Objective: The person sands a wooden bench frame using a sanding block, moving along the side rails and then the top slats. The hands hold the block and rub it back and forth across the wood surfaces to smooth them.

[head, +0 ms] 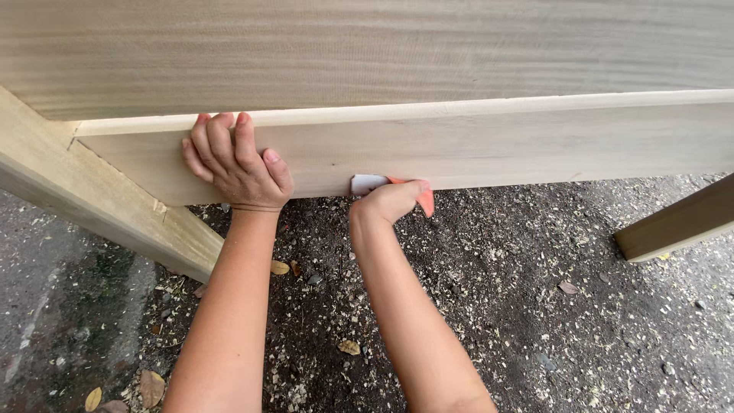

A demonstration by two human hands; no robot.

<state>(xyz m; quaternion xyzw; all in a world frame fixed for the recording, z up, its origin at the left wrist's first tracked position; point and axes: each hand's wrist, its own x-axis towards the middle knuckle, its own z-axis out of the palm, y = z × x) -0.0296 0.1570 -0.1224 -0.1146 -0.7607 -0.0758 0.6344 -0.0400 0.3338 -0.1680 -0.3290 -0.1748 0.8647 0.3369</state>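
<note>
Both hands are up against the pale wooden rail (459,145) of a furniture frame: the left hand (233,164) lies flat on its face, fingers (222,134) pressed together and hooked over the top edge. Right hand (390,200) pinches a folded piece of sandpaper (367,183), orange-backed, against the rail's lower edge, above ground (497,306) strewn with shavings.

No packages, labels, signs or screens are showing anywhere around the pale wooden rail (474,145). The only doubtful item is lying just under the rail's lower edge: a small folded sheet (367,183), white with an orange side, possibly sandpaper rather than any label.
</note>
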